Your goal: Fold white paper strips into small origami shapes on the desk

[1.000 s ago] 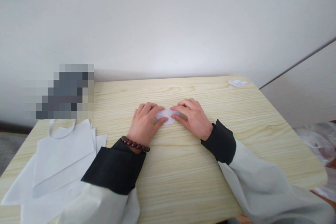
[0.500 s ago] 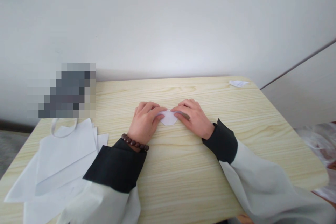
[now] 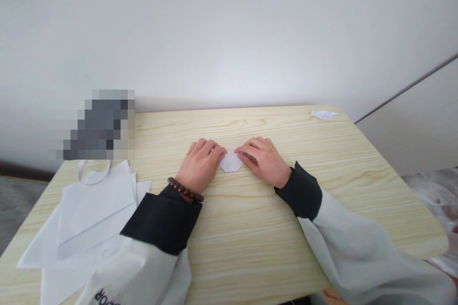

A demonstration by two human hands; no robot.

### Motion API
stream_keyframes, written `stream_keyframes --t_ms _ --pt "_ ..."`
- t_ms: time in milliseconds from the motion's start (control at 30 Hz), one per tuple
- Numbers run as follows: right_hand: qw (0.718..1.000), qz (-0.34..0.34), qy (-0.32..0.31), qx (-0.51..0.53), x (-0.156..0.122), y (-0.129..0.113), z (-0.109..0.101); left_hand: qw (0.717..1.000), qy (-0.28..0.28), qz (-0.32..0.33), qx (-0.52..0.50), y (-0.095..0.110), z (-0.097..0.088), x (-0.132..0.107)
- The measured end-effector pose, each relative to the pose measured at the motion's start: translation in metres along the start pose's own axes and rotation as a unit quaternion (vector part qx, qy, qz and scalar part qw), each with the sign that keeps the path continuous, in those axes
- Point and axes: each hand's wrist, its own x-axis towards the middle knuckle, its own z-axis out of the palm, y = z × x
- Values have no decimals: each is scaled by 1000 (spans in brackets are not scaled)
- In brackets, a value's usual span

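Observation:
A small piece of folded white paper [image 3: 231,162] with angled corners lies at the middle of the wooden table. My left hand [image 3: 201,164], with a dark bead bracelet at the wrist, pinches its left end between thumb and fingers. At its right end my right hand [image 3: 263,161] grips it the same way, thumb below and fingers above. Both hands rest low over the tabletop, and the fingers cover the paper's two ends and part of its far edge.
Sheets of white paper [image 3: 96,209] lie overlapping at the left of the table [image 3: 246,238], with a white loop [image 3: 83,178] on top. Behind them is a blurred-out dark object [image 3: 96,126]. A folded white paper piece [image 3: 324,115] sits at the far right corner. A wall [image 3: 229,33] borders the back.
My left thumb has moved up onto the paper's far edge, so more of its front face shows. My right hand has barely moved. The view has shifted slightly.

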Motion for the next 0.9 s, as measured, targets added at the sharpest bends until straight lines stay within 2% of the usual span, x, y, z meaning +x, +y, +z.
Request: stream_keyframes --t_ms 100,233,433,633,800,900 --pt "999 -32 -8 3 0 3 -1 998 12 41 49 0 2 -1" --pt "998 -57 -1 -11 -2 5 -1 997 17 62 49 -2 4 -4" --pt "992 -79 6 -96 -4 2 -3 995 33 81 50 -2 4 -5" --pt "982 -80 7 -172 -11 -7 -6 990 59 105 71 8 -1 -11" --pt "980 -65 6 -186 -16 -15 -4 991 48 94 82 17 -6 -19" --pt "980 -49 1 -194 -19 -19 -4 991 61 70 91 21 -4 -23"
